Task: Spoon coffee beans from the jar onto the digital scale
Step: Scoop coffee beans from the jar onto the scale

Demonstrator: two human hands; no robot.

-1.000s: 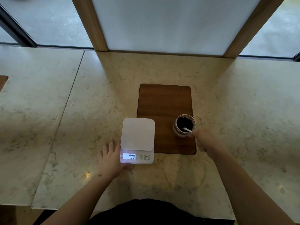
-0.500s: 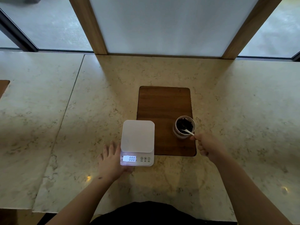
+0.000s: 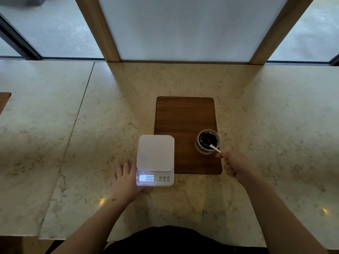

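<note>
A white digital scale (image 3: 155, 153) sits on the marble counter, its lit display reading 000 and its platform bare. My left hand (image 3: 124, 182) lies flat against the scale's left front corner, fingers spread. A small glass jar (image 3: 208, 142) of dark coffee beans stands on the near right part of a wooden board (image 3: 185, 114). My right hand (image 3: 236, 165) is closed on the handle of a white spoon (image 3: 213, 147), whose bowl is inside the jar among the beans.
The marble counter (image 3: 91, 125) stretches left and right, with a seam at the left. A second wooden board's corner (image 3: 4, 101) shows at the far left edge. Wooden window posts and glass rise behind the counter.
My right hand has drawn back a little toward me while the spoon's bowl has gone deeper into the jar. The left hand and the scale have stayed put.
</note>
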